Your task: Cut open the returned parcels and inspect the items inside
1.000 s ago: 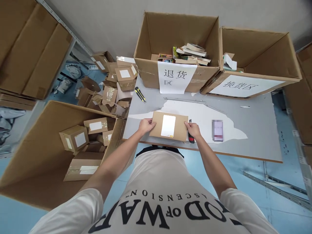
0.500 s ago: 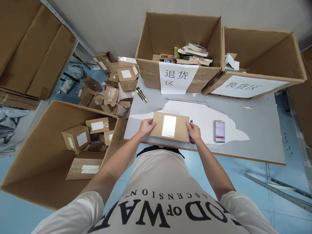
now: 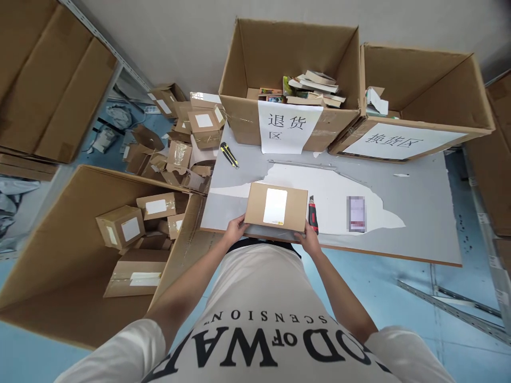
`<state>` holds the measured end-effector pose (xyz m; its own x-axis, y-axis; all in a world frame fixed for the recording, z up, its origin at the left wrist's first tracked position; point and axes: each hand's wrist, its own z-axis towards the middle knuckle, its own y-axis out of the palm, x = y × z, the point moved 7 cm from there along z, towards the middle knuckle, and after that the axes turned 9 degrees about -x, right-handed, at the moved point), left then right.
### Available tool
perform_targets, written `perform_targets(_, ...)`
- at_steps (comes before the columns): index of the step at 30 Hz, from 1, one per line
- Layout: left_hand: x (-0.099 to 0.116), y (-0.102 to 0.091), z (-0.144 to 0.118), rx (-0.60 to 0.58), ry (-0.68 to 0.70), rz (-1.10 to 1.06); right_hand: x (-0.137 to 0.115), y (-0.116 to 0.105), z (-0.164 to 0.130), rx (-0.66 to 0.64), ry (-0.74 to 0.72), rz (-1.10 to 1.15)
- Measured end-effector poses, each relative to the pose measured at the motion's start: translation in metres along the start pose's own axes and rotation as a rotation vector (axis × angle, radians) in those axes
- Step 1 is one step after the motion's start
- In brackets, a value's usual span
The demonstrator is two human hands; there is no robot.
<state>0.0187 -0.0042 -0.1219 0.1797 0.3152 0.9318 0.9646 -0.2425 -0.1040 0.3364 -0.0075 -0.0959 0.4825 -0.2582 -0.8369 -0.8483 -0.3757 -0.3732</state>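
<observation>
A closed cardboard box (image 3: 295,207) with a white label (image 3: 275,206) lies at the near edge of the table. At its lower left corner, my left hand (image 3: 236,231) grips the box, its fingertips partly hidden by the edge. My right hand (image 3: 308,240) holds the lower right corner, with the thumb along the near side and the fingers at the right side. Just right of the box, close to my right hand, a red and black utility knife (image 3: 313,215) rests on the table.
Behind stand two big open boxes, one (image 3: 239,119) holding books, the other (image 3: 435,117) some papers. A yellow and black cutter (image 3: 229,155) and a blurred purple item (image 3: 356,214) lie on the table (image 3: 423,213). At left, a large carton (image 3: 80,213) contains several parcels; opened boxes (image 3: 179,154) pile behind it.
My hands have slid from the box's left and right sides down to its near corners. The utility knife, mostly covered before, now shows fully. The box has hardly moved.
</observation>
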Motion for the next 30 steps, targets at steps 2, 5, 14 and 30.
perform_targets(2, 0.002, 0.005, 0.001, 0.001, 0.005, 0.001, -0.002, 0.003, 0.003, 0.014, 0.025, -0.002)
perform_targets(5, 0.009, 0.007, 0.002, 0.002, 0.009, -0.010, -0.003, 0.001, 0.005, 0.032, 0.034, -0.019)
perform_targets(14, 0.072, -0.012, 0.007, -0.032, 0.031, 0.299, -0.034, -0.041, 0.018, -0.002, -0.012, -0.192)
perform_targets(30, 0.104, -0.030, 0.061, 0.149, -0.063, 0.412, -0.071, -0.084, 0.062, 0.036, 0.035, -0.364)
